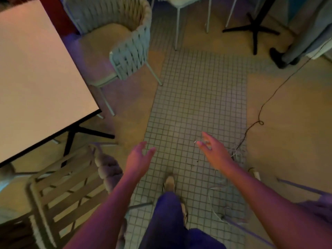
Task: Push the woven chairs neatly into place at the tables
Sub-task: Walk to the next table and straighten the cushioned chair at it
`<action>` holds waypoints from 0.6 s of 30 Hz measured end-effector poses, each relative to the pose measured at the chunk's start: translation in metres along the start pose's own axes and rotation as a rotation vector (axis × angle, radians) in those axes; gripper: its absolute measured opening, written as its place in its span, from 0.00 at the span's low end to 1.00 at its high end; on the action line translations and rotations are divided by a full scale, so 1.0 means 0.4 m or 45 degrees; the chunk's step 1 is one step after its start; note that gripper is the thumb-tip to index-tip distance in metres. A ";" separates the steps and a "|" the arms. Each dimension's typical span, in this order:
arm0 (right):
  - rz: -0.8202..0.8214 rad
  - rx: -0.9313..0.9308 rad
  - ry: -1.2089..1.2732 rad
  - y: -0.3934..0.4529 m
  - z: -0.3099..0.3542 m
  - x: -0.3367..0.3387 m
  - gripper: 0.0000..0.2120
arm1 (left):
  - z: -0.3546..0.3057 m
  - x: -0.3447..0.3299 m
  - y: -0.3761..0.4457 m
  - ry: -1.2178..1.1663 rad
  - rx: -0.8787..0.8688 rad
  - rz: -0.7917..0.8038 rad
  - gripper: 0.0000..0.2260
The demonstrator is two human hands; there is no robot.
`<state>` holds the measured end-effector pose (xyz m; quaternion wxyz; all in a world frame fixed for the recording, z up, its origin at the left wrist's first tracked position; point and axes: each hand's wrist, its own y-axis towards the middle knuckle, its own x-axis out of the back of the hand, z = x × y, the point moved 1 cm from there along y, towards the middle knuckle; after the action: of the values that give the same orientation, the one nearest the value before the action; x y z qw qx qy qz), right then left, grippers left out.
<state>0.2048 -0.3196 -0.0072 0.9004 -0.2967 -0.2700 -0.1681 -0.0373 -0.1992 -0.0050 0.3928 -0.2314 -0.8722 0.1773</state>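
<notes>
A grey woven chair (131, 51) with a beige seat stands at the far side of the pale square table (36, 69), angled, its seat partly under the table's corner. A second chair (71, 186) with a slatted seat and a thick braided rim sits at lower left, near the table's front edge. My left hand (138, 159) hovers open just right of that braided rim, not touching it. My right hand (213, 150) is open over the tiled floor, holding nothing.
A black cross-shaped table base (255, 29) and white chair legs (177, 24) stand at the back. Another person's dark shoes (280, 58) are at upper right. A black cable (269, 97) runs across the floor to a tangle of wires (235, 153). My foot (169, 182) is on the tiles.
</notes>
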 end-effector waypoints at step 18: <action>-0.003 0.053 -0.006 0.982 0.360 0.411 0.27 | -0.558 0.208 0.810 -0.258 0.196 -0.176 0.22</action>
<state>0.4621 0.0485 0.0127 0.9055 -0.2782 -0.2760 -0.1627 0.1708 0.1435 0.0264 0.3306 -0.1208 -0.9051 0.2387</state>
